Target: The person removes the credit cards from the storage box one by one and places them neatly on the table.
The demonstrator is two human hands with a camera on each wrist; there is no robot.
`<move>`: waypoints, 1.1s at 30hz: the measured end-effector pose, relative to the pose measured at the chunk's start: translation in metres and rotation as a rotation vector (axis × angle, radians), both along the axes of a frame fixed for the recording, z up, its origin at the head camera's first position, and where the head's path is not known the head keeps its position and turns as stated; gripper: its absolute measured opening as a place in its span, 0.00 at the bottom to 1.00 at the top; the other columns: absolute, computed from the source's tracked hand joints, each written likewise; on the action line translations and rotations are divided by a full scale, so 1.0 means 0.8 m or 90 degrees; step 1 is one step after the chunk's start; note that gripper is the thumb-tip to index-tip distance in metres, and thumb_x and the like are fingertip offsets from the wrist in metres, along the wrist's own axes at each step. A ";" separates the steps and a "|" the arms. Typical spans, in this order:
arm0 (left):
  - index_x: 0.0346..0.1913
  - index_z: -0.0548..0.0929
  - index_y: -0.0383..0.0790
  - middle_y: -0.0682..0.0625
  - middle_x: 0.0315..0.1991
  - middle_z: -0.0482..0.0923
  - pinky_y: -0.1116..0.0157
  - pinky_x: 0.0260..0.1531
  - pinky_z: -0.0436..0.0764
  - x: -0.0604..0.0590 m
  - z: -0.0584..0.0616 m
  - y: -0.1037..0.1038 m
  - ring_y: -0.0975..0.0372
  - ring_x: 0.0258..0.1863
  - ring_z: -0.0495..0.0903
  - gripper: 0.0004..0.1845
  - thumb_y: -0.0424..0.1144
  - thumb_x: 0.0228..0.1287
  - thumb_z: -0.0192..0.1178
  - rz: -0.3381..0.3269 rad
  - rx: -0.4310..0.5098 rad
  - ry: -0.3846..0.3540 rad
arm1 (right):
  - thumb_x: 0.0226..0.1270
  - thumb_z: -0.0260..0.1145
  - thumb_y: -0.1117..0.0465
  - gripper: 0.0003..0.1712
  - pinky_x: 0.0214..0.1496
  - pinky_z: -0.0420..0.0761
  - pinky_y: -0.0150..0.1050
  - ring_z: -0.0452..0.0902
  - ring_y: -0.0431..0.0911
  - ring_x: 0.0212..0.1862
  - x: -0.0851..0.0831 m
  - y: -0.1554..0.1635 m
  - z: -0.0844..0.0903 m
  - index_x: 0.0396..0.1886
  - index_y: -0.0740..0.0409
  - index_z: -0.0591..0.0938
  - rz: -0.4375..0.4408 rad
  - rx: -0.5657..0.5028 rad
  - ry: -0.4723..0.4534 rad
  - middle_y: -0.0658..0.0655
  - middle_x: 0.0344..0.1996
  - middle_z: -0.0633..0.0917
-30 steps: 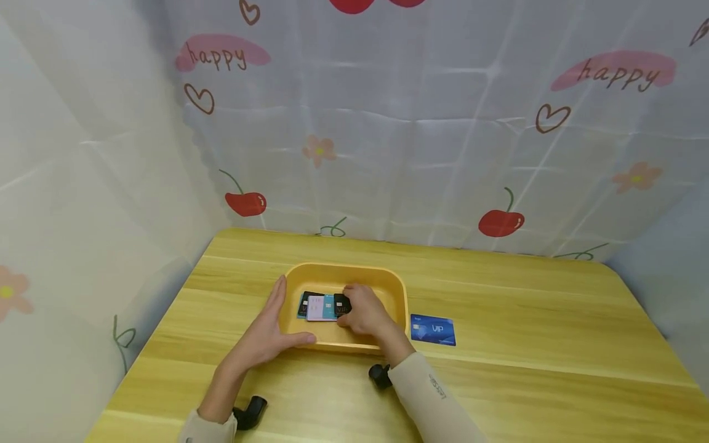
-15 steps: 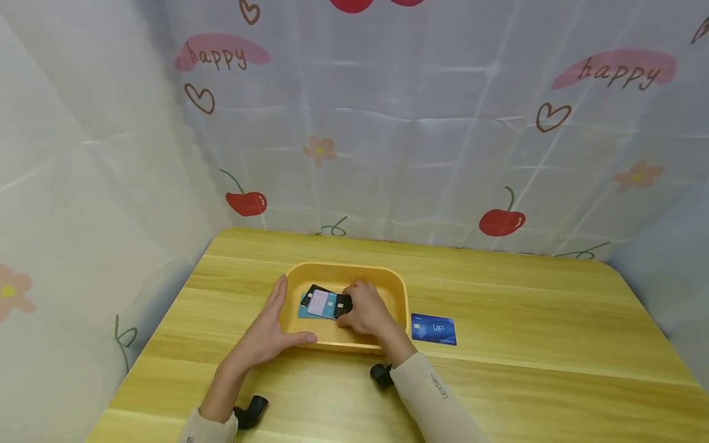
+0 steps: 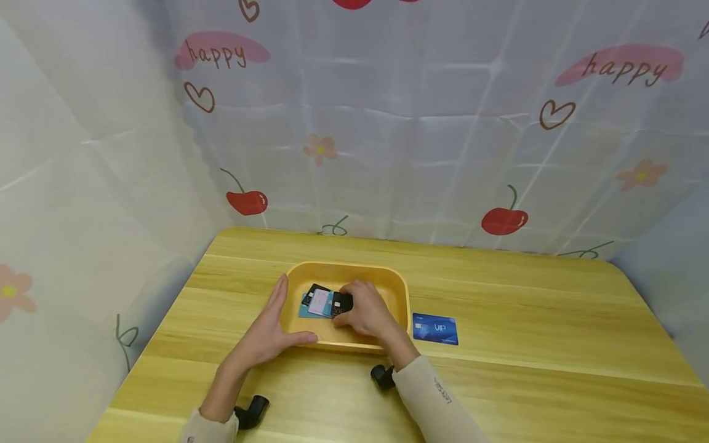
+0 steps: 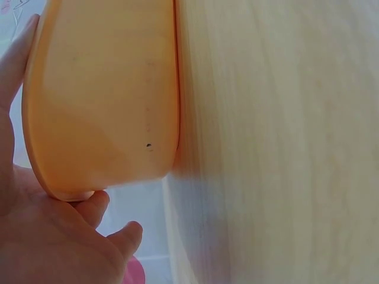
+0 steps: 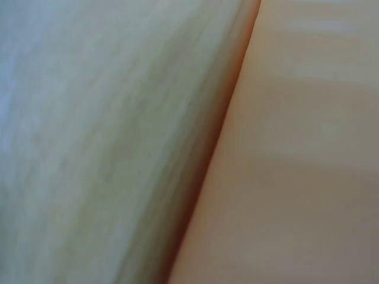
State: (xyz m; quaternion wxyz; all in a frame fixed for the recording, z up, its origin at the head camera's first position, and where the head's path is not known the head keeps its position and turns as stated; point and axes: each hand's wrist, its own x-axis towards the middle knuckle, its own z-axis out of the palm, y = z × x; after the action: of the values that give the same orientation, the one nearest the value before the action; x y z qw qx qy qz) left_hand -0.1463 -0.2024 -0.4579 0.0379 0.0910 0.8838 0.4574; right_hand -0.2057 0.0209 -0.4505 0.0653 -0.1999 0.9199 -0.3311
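Yellow plastic tray [image 3: 399,289] is my reference. My right hand [image 3: 365,314] is inside it, fingers curled down onto a black card [image 3: 341,303] at the right end of a loose card pile; whether they pinch it or only press on it, I cannot tell, since the knuckles hide the tips. My left hand [image 3: 264,335] lies flat against the tray's left wall, fingers straight and together, thumb hooked along the near rim. The left wrist view shows the same palm-on-wall contact [image 4: 35,236] against the tray's orange-yellow outside [image 4: 100,100]. The right wrist view is blur, just tray wall and wood.

Tray contents: the black card, a white card [image 3: 319,301] on top of a teal card [image 3: 306,311], another dark card [image 3: 314,288] poking out behind. All overlap, skewed.

Outside, just right of the tray: a blue VIP card [image 3: 435,329], flat on the tabletop [image 3: 526,320], not touching the tray.

Risks, my read: the cards are thin and stacked, so my fingers may drag two at once or slide the pile. The tray is light; if my left hand slips, it skates.
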 end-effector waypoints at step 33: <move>0.79 0.34 0.37 0.42 0.79 0.30 0.43 0.70 0.47 -0.001 0.001 0.002 0.48 0.77 0.36 0.69 0.52 0.49 0.77 0.003 0.019 -0.007 | 0.53 0.79 0.50 0.33 0.47 0.70 0.44 0.66 0.51 0.49 0.009 0.008 0.005 0.56 0.61 0.83 0.009 -0.031 0.076 0.56 0.49 0.80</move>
State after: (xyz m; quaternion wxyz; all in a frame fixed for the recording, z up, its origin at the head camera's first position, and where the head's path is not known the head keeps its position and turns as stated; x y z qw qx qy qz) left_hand -0.1472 -0.2009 -0.4570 0.0400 0.0869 0.8769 0.4710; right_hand -0.1987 0.0273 -0.4463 0.0078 -0.2277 0.9124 -0.3400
